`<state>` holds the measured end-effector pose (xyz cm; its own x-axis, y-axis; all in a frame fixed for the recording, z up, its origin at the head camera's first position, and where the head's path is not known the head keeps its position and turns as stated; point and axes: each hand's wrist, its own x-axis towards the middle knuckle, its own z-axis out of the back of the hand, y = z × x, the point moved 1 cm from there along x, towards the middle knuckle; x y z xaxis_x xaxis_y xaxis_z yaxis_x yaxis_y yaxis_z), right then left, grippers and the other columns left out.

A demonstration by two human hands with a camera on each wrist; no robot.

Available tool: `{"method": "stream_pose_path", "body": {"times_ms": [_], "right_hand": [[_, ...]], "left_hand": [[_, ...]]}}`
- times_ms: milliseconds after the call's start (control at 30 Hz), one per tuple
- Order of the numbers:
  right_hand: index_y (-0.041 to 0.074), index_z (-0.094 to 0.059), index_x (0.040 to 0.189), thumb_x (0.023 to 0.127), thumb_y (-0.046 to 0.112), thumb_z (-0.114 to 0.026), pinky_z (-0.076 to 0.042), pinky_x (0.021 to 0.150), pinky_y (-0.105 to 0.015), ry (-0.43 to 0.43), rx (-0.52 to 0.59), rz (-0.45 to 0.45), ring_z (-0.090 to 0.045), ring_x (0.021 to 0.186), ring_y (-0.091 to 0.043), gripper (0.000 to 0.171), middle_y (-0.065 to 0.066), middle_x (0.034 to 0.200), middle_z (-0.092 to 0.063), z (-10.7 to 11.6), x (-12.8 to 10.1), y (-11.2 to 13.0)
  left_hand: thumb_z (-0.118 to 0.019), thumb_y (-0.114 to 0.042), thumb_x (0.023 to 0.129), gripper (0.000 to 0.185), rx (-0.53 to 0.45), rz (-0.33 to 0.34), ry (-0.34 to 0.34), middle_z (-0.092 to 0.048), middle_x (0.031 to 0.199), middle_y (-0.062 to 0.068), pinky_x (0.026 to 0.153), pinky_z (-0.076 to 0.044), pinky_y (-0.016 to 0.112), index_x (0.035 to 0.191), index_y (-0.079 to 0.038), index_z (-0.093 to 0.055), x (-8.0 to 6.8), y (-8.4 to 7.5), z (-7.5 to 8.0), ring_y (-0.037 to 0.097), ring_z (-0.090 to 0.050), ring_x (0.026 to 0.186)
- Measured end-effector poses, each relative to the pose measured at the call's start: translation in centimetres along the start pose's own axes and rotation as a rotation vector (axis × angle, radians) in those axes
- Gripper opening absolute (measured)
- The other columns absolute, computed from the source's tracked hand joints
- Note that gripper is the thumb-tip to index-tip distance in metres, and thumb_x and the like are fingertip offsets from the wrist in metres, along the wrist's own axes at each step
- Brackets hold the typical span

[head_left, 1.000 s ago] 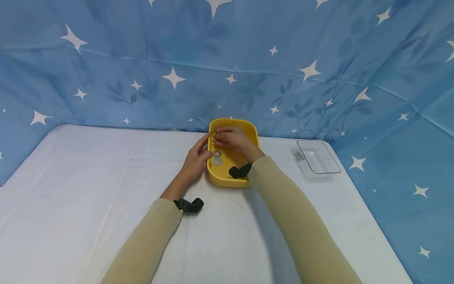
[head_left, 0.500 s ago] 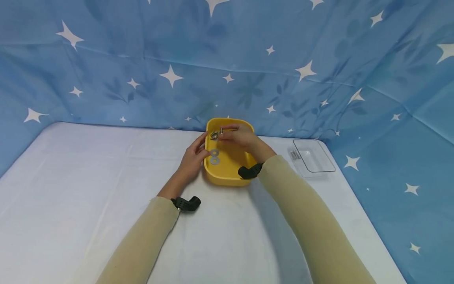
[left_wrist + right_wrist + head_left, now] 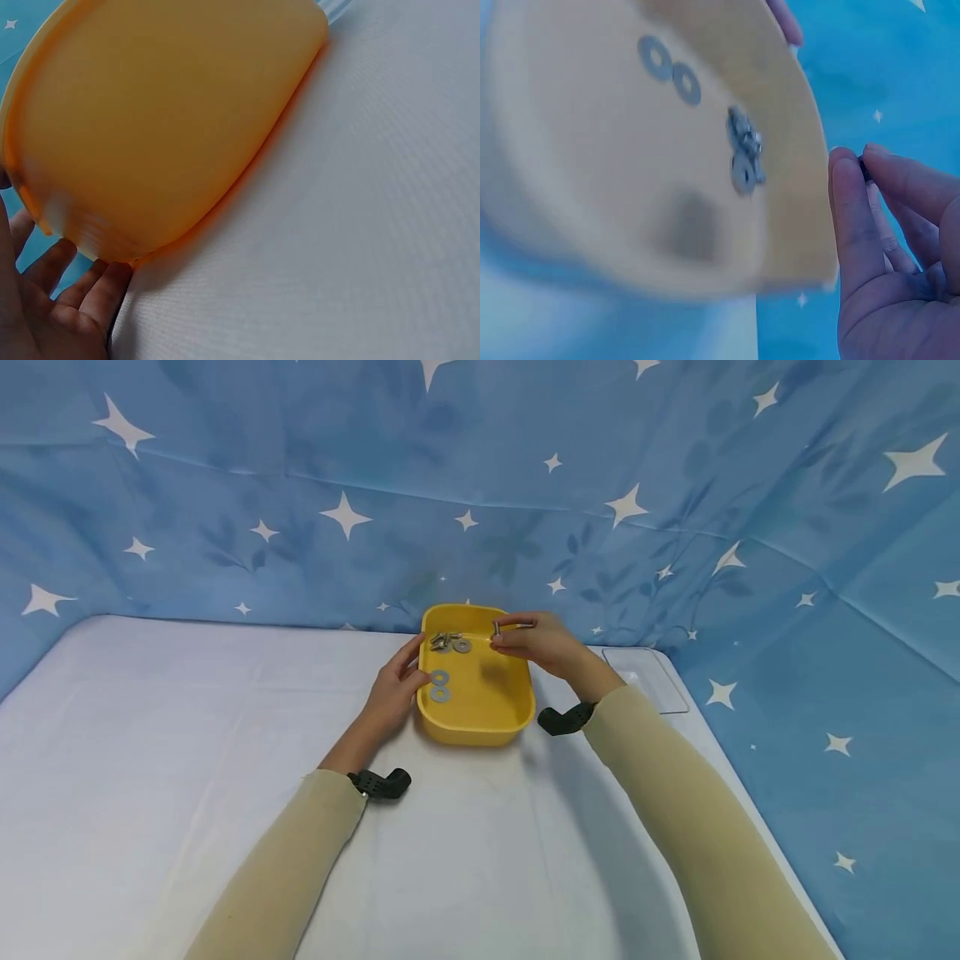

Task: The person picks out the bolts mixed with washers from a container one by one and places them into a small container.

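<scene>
Pinching screw (image 3: 497, 628) with long axis near-vertical in right hand (image 3: 546, 643), upper center of frame, gripping yellow tray (image 3: 483, 703) with left hand (image 3: 392, 695).

Yellow tray (image 3: 480, 697): smooth plastic, low sheen
Pinched screw (image 3: 497, 628): shiny metal
Loose screws (image 3: 441, 642): bright metal
2 near washers (image 3: 439, 685): flat grey metal, dull
Clear box (image 3: 652, 678): transparent, smooth plastic
Table (image 3: 450, 852): white cloth cover, fine-ribbed, matt
Curtain (image 3: 360, 435): printed cloth, creased, soft sheen
Sleeves (image 3: 277, 852): beige cloth, matt
Wrist cameras (image 3: 384, 783): black plastic, matt
</scene>
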<state>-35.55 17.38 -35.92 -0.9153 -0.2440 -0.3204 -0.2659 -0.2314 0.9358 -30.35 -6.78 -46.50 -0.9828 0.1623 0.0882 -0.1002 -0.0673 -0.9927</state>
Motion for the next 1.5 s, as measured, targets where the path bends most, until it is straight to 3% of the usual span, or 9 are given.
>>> {"method": "stream_pose_path", "body": {"times_ms": [200,400,633,800,1000,1133,1500], "right_hand": [[-0.005,-0.049,0.145,0.098,0.000,-0.060,-0.055,0.102,-0.035,-0.021,0.017,0.024,-0.074,0.089,-0.010,0.049,-0.019,0.129,-0.067,2.2,-0.9,-0.5],[-0.002,-0.053,0.144,0.098,0.003,-0.061,-0.061,0.089,-0.026,-0.049,0.015,0.044,-0.074,0.095,-0.012,0.047,-0.019,0.131,-0.066,3.8,-1.5,-0.9],[0.000,-0.053,0.144,0.099,0.004,-0.060,-0.058,0.096,-0.030,-0.087,0.062,0.037,-0.074,0.096,-0.012,0.046,-0.001,0.106,-0.073,5.8,-2.5,-1.7],[0.001,-0.052,0.146,0.099,0.006,-0.061,-0.056,0.102,-0.032,-0.135,0.044,0.019,-0.074,0.099,-0.011,0.048,0.001,0.109,-0.070,7.6,-3.3,-2.3],[-0.001,-0.044,0.151,0.100,0.005,-0.058,-0.059,0.094,-0.023,-0.163,0.045,0.038,-0.073,0.100,-0.008,0.053,0.007,0.104,-0.071,10.6,-4.8,-3.0],[-0.004,-0.038,0.153,0.099,0.003,-0.058,-0.058,0.095,-0.024,-0.182,0.088,0.038,-0.074,0.099,-0.009,0.058,0.005,0.101,-0.071,12.9,-5.5,-3.8],[-0.002,-0.034,0.156,0.102,0.007,-0.055,-0.057,0.097,-0.023,-0.287,-0.044,-0.112,-0.072,0.091,-0.003,0.059,0.009,0.096,-0.068,16.4,-6.2,-6.8]], "left_hand": [[-0.052,-0.015,0.096,0.071,0.002,0.004,-0.001,-0.028,0.168,-0.003,0.125,-0.033,0.041,0.161,-0.028,-0.028,0.0,-0.3,0.3,0.023,-0.031,0.155],[-0.052,-0.016,0.096,0.071,-0.005,0.002,-0.009,-0.027,0.168,-0.002,0.125,-0.032,0.041,0.161,-0.029,-0.028,0.2,-0.2,0.9,0.022,-0.031,0.154],[-0.052,-0.017,0.095,0.073,-0.027,0.007,-0.015,-0.026,0.169,-0.003,0.126,-0.031,0.041,0.161,-0.029,-0.027,0.2,-0.2,1.2,0.022,-0.031,0.154],[-0.052,-0.016,0.095,0.072,-0.030,0.002,-0.019,-0.027,0.168,-0.001,0.126,-0.032,0.041,0.161,-0.027,-0.028,0.2,-0.1,1.2,0.024,-0.033,0.154],[-0.051,-0.014,0.096,0.071,-0.023,0.009,-0.021,-0.026,0.169,-0.001,0.127,-0.029,0.043,0.161,-0.030,-0.027,0.0,0.1,1.1,0.025,-0.031,0.155],[-0.051,-0.014,0.096,0.071,-0.011,0.015,-0.019,-0.025,0.169,-0.001,0.126,-0.030,0.042,0.161,-0.030,-0.027,-0.1,0.2,1.0,0.024,-0.031,0.155],[-0.052,-0.016,0.097,0.070,-0.020,0.036,0.005,-0.027,0.168,-0.006,0.126,-0.031,0.040,0.161,-0.032,-0.028,0.2,0.0,0.2,0.020,-0.030,0.155]]}}
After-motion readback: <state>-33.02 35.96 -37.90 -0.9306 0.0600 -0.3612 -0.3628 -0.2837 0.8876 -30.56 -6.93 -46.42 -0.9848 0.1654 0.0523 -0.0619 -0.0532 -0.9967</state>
